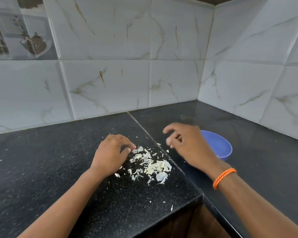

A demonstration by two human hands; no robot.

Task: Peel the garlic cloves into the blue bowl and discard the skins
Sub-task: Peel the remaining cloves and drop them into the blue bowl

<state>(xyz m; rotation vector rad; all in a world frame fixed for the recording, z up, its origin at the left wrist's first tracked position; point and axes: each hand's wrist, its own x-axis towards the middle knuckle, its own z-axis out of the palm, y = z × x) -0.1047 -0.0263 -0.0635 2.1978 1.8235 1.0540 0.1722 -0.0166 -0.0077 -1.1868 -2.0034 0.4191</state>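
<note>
A heap of pale garlic skins (151,164) lies on the black speckled counter between my hands. My left hand (110,152) rests at the heap's left edge, its thumb and fingertips pinched on a small piece of skin. My right hand (186,143) hovers blurred above the counter just left of the blue bowl (220,146), fingers loosely curled and nothing visible in them. The hand and wrist cover the bowl's left side; a pale bit shows at the bowl's bottom right. An orange band circles my right wrist.
The black counter (50,160) forms a corner under white marble-look wall tiles (110,83). Its front edge (179,208) drops away near my arms, with brown cabinet wood below. Small skin flecks are scattered around the heap.
</note>
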